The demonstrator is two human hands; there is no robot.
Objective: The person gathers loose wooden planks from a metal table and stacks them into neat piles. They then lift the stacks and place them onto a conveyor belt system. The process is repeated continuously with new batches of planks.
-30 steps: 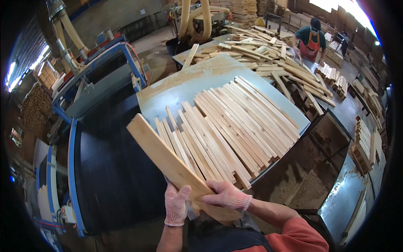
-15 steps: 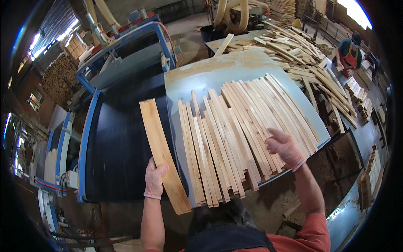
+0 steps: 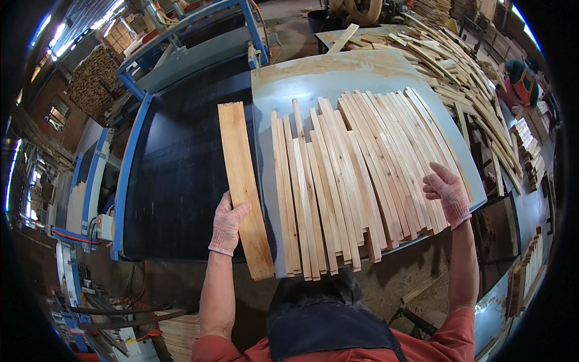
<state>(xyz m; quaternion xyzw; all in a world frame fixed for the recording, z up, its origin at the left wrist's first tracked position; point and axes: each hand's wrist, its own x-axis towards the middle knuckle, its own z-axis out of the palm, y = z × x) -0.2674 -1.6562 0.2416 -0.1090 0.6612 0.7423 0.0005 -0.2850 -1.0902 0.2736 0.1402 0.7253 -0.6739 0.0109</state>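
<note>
My left hand [image 3: 228, 224], in a pale knit glove, grips a flat wooden board [image 3: 242, 175] by its left edge, thumb on top. The board has toothed ends and lies lengthwise away from me, over the right side of the black belt. My right hand [image 3: 447, 194], gloved too, hovers over the right end of a row of narrow wooden strips [image 3: 338, 181]. Its fingers are partly bent and apart, with nothing seen in them. The strips lie side by side on a pale metal table [image 3: 338, 69], their near ends uneven.
A black belt [image 3: 187, 175] in a blue frame [image 3: 134, 175] runs along the left. Loose wooden slats [image 3: 446, 78] pile up beyond the table at the far right. Another person [image 3: 520, 84] works there. Stacked wood [image 3: 93, 78] stands at the far left.
My right hand has shifted right along the strips. My left hand still grips the board, which now stands straighter relative to the table's edge. The whole view has tilted slightly.
</note>
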